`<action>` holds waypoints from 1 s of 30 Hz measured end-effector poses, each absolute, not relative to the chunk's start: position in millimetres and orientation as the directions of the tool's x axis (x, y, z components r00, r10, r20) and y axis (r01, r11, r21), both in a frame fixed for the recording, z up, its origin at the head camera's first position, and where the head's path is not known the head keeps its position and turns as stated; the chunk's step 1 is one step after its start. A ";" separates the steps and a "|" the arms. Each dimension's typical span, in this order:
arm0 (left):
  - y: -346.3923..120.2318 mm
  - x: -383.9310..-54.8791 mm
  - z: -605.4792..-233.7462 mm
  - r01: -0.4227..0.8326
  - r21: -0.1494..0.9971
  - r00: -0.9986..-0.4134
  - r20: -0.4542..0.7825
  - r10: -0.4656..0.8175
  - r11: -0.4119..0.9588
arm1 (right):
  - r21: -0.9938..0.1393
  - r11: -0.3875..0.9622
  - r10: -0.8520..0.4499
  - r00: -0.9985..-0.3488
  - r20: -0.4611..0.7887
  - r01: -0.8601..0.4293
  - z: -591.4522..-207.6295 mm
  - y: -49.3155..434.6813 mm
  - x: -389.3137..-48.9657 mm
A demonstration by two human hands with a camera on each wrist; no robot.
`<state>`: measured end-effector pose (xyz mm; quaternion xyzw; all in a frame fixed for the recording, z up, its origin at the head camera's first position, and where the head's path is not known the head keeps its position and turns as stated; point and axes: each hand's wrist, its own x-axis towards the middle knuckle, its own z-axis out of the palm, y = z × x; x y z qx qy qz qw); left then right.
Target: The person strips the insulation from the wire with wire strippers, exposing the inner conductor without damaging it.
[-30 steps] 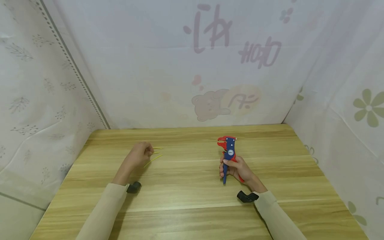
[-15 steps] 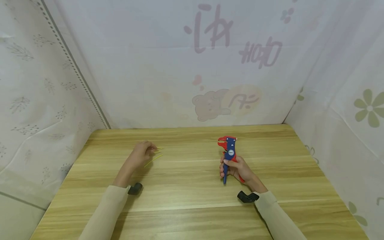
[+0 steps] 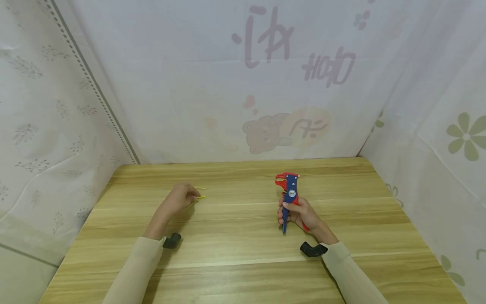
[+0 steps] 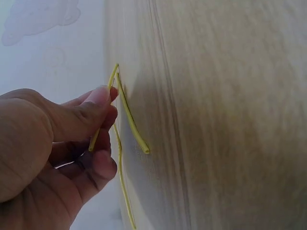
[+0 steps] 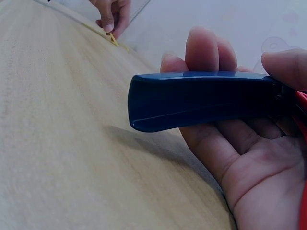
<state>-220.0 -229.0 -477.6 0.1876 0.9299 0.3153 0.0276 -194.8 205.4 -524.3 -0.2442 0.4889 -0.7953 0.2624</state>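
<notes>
My left hand [image 3: 177, 202] pinches a short thin yellow wire [image 4: 113, 75] between thumb and fingertips, at the left of the table. A second yellow wire [image 4: 130, 115] lies close to that hand, its end overlapped by the held one in the head view. Farther back is a third yellow wire [image 3: 200, 188], partly hidden by the fingers. On the right, my right hand [image 3: 307, 216] grips a wire stripper [image 3: 291, 185] with a blue body and red jaws, which point away from me and stand apart. Its blue handle [image 5: 192, 100] fills the right wrist view, with fingers behind it.
The wood-grain table [image 3: 235, 236] ends at a printed cloth backdrop [image 3: 190, 105]. Patterned cloth hangs on the left and right sides too. Black wrist mounts [image 3: 313, 249] stick out from both cuffs.
My left hand has shifted slightly right and nearer, bringing the pinched wire from between the other two to the nearer one. My right hand and the wire stripper have stayed put.
</notes>
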 end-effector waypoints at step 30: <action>-195.5 -208.7 -479.9 0.397 0.613 -0.914 0.197 0.355 0.683 | -0.911 -0.379 -0.669 -0.728 0.150 0.161 -521.9 204.0 -193.6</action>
